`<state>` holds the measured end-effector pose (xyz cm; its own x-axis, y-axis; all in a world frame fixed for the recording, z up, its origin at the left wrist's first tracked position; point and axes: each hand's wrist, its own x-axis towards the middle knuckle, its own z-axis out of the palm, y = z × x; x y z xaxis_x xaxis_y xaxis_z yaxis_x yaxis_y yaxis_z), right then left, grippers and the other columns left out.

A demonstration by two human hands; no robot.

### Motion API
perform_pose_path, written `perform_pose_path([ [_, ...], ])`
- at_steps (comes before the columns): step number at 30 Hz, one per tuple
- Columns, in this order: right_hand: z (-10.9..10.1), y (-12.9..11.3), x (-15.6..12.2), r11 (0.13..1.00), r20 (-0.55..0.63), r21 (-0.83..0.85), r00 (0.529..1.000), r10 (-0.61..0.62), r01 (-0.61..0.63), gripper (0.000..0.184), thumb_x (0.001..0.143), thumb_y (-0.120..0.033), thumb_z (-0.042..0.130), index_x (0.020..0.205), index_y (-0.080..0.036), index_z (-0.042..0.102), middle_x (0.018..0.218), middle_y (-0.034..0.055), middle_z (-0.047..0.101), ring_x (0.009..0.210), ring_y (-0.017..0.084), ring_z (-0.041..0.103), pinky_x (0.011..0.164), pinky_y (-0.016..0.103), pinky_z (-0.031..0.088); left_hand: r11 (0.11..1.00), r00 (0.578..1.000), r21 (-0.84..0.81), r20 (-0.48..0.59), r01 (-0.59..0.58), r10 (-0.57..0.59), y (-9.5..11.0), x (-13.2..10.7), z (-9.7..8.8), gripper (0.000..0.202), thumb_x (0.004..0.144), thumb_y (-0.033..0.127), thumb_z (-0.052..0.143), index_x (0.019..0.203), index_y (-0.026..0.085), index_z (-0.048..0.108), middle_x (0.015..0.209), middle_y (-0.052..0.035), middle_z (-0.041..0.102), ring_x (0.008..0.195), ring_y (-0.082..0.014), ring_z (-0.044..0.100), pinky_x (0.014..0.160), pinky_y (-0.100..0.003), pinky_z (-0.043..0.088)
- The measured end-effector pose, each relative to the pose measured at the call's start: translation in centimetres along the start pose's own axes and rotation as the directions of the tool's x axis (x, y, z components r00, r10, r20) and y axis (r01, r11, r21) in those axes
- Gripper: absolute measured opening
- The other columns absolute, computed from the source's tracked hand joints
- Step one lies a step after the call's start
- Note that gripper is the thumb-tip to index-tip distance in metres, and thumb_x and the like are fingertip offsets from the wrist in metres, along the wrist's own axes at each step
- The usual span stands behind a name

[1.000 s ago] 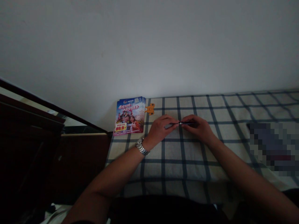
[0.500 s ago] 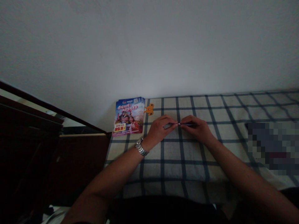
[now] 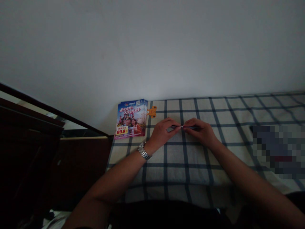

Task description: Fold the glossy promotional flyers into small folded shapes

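My left hand (image 3: pixel 164 129), with a silver watch (image 3: pixel 144 150) on its wrist, is closed in a pinch above the checked cloth (image 3: pixel 175 156). Facing it, my right hand (image 3: pixel 199 129) pinches too, and the fingertips of both hands nearly meet. Between them shows a small, thin, pale thing (image 3: pixel 182 127), too small to name. To the left of my hands lies a stack of printed flyers (image 3: pixel 132 119) with a blue and pink picture. An orange bear-shaped piece (image 3: pixel 152 112) sits at the right edge of the stack.
A plain pale wall (image 3: pixel 181 47) rises behind the cloth-covered surface. Dark wooden furniture (image 3: pixel 83 165) stands to the left, lower than the cloth. On the right, a blurred-out flat item (image 3: pixel 278 151) rests on the cloth.
Both hands hold almost the same place and the same pinch. The thing between the fingertips shows slightly differently. The flyers have not moved.
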<state>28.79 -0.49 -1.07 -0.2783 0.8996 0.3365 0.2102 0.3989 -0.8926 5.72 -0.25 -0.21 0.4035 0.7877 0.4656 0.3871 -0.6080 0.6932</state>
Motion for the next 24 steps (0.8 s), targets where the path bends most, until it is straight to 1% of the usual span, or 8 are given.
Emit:
perform_pose_path([
  [4,-0.05,-0.16,0.1,1.0,-0.004,0.015,1.0,0.0,0.0,0.017,0.086,-0.042,0.082,0.089,-0.026,0.077,0.094,0.0051,0.077,0.089,0.023,0.073,0.082,0.038,0.06,1.0,1.0,0.008,-0.011,0.003,-0.003,0.04,0.02,0.03,0.008,0.098,0.026,0.07,0.103,0.022,0.074,0.097,-0.0025,0.073,0.092,-0.0155,0.07,0.085,-0.03,0.056],
  [11,-0.12,-0.11,-0.06,0.999,0.01,-0.002,0.999,0.051,-0.051,0.021,0.088,-0.045,0.079,0.095,-0.026,0.077,0.096,0.0061,0.077,0.088,0.024,0.072,0.079,0.039,0.06,1.0,1.0,-0.011,-0.024,-0.012,0.012,0.17,0.07,0.08,0.007,0.097,0.025,0.071,0.102,0.021,0.074,0.095,-0.0027,0.073,0.091,-0.0154,0.07,0.085,-0.03,0.057],
  [17,-0.18,-0.05,0.01,0.996,0.025,-0.009,0.996,0.084,-0.084,0.02,0.087,-0.044,0.079,0.094,-0.025,0.077,0.095,0.005,0.077,0.09,0.024,0.072,0.08,0.037,0.059,0.999,1.0,-0.039,0.004,0.019,-0.019,0.17,0.03,0.09,0.015,0.098,0.027,0.069,0.113,0.025,0.073,0.105,-0.0026,0.074,0.095,-0.0151,0.071,0.088,-0.031,0.059],
  [21,-0.18,-0.33,0.07,0.992,0.035,-0.029,0.992,0.124,-0.123,0.023,0.086,-0.046,0.079,0.094,-0.024,0.077,0.093,0.0049,0.077,0.086,0.023,0.072,0.077,0.035,0.059,0.999,1.0,-0.048,0.02,0.017,-0.016,0.22,0.05,0.04,0.01,0.098,0.025,0.069,0.106,0.024,0.074,0.1,-0.002,0.073,0.092,-0.0149,0.07,0.087,-0.031,0.059],
  [24,-0.21,-0.42,0.06,0.988,0.035,-0.055,0.989,0.143,-0.141,0.024,0.086,-0.047,0.078,0.095,-0.024,0.077,0.092,0.0045,0.078,0.086,0.023,0.072,0.077,0.035,0.059,0.997,0.999,-0.071,0.024,0.038,-0.037,0.15,0.03,0.09,0.008,0.098,0.025,0.069,0.104,0.023,0.074,0.097,-0.0018,0.073,0.09,-0.0144,0.07,0.084,-0.029,0.058],
])
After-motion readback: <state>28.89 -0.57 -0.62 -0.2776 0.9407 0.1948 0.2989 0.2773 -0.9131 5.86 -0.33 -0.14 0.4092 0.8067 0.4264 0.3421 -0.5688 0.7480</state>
